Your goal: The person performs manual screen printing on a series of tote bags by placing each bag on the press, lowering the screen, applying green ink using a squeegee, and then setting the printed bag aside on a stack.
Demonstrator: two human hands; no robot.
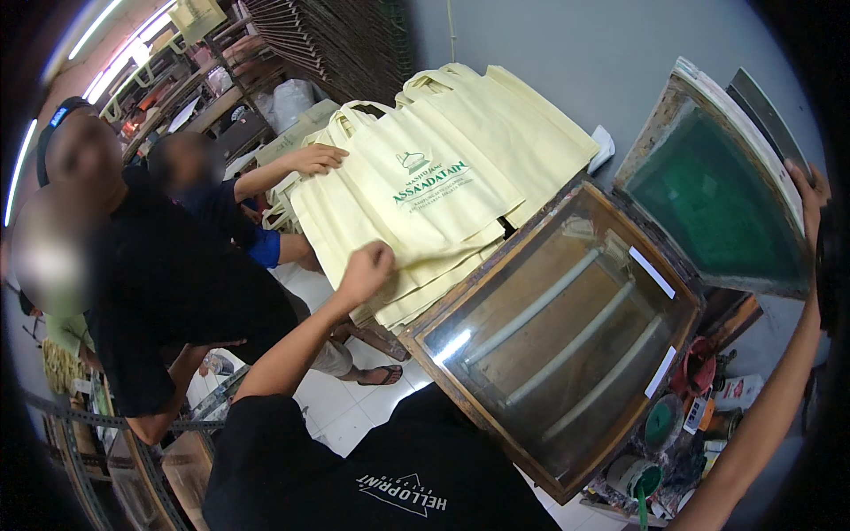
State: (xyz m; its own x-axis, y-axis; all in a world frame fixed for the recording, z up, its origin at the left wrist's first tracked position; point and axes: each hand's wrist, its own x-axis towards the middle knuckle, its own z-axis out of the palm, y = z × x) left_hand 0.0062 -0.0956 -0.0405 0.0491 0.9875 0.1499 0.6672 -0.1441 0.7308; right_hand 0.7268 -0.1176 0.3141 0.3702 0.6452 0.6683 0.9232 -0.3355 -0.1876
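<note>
My left hand (pixel 367 273) is closed at the lower edge of a pale yellow tote bag (pixel 354 205) with a green print. The bag lies on top of a pile of similar bags, left of the glass-topped printing table (pixel 496 305). At the far right my right hand (pixel 807 190) grips the outer edge of a raised screen-printing frame (pixel 708 190). Its mesh is smeared green, and it tilts up from the table's far right side. A long grey strip (pixel 763 111) lies along the frame's outer edge, by my right hand.
A co-worker's hand (pixel 317 159) rests on the tote bag's far left corner. Another person in a black shirt (pixel 190 292) stands at my left. Below the table's right side are a green ink pot (pixel 633 478), a red bowl (pixel 692 367) and containers. A grey wall rises behind.
</note>
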